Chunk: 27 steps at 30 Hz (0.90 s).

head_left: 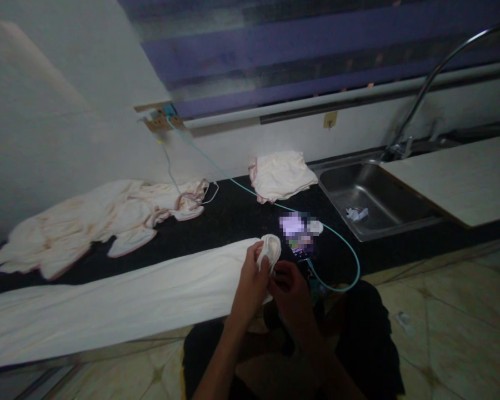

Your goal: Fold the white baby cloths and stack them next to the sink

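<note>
A long white cloth [150, 297] stretches along the front of the dark counter, from the left edge of the view to my hands. My left hand [254, 272] is closed on its right end, where the fabric is bunched into a small loop. Just right of it, my right hand [289, 283] pinches at the edge of the same bunched end, its fingers in shadow. What lies right between those fingertips is hard to see, but they meet the cloth.
A crumpled cream cloth [120, 216] lies at the back left, a folded cloth [281, 175] by the wall. A lit phone [298, 236] on a teal cable [356, 266] sits right of my hands. Beyond are a steel sink [370, 191], a faucet [420, 91] and a pale board [462, 180].
</note>
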### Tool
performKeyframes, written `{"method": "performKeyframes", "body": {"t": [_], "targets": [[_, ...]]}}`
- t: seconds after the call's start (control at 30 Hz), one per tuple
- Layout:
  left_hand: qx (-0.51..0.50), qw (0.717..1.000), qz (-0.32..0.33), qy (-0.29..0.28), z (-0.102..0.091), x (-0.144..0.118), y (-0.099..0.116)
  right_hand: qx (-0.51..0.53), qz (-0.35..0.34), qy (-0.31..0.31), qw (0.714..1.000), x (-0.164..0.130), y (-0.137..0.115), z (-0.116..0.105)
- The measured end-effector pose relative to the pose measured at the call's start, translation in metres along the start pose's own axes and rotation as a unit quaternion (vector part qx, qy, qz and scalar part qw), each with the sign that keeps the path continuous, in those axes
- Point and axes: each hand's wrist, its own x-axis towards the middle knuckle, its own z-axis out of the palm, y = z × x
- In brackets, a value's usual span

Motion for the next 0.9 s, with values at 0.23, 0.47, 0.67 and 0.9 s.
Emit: {"method": "performKeyframes", "body": {"t": [0.23,0.47,0.67,0.9], "targets": [[-0.018,1.0,-0.019,0.01,0.0,-0.005,-0.002,0.007,-0.017,0.028,0.999,0.002,-0.001,-0.003],[-0.031,0.988,-0.148,0.032,0.016,-0.009,0.0,0.068,-0.029,-0.012,0.997,-0.002,0.003,-0.004],[-0.084,0.979,-0.186,-0.029,0.003,0.002,0.014,0.068,-0.059,-0.03,0.995,-0.006,0.019,0.0],[-0.087,0.981,-0.172,0.005,0.0,0.004,0.019,0.122,-0.068,-0.004,0.99,-0.005,0.017,-0.002]]}}
